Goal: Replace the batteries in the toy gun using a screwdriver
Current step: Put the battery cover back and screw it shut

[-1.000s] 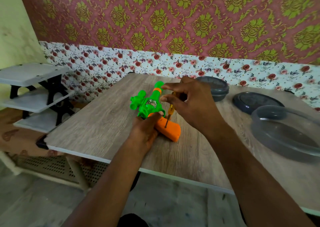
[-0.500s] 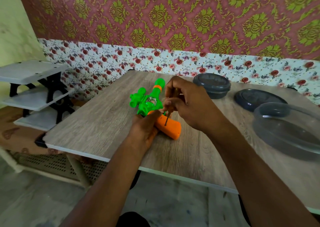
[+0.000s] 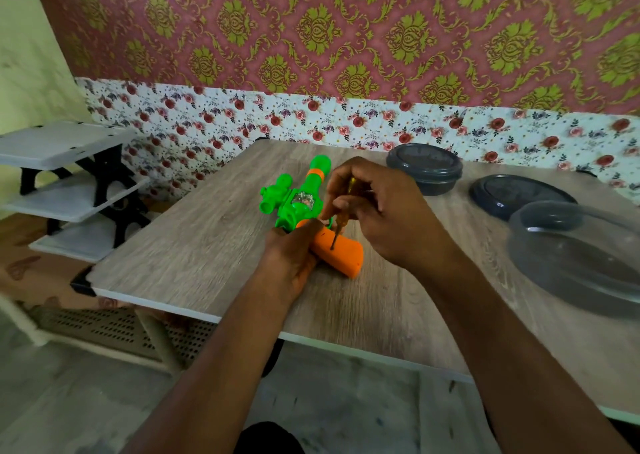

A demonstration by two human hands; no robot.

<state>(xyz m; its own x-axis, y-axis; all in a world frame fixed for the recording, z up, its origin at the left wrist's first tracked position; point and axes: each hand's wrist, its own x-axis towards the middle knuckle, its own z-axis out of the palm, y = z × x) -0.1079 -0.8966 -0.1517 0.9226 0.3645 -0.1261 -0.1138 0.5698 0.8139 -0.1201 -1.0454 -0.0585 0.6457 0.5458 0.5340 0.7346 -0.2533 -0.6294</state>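
Observation:
A green toy gun (image 3: 295, 200) with an orange grip (image 3: 343, 257) lies on the wooden table (image 3: 207, 245), barrel pointing away. My left hand (image 3: 291, 256) holds the gun where the green body meets the orange grip. My right hand (image 3: 377, 207) pinches a small screwdriver (image 3: 335, 235) with a yellow handle. The screwdriver stands nearly upright, its metal tip down on the top face of the orange grip. Most of the handle is hidden inside my fingers.
A lidded dark grey round container (image 3: 425, 168) stands at the back of the table. A dark lid (image 3: 519, 195) and a translucent grey bowl (image 3: 581, 256) lie at the right. White shelves on black brackets (image 3: 65, 183) stand left of the table.
My right hand's fingers have closed lower round the screwdriver and shifted on it, the tip staying on the orange grip. The left hand has kept its hold on the gun.

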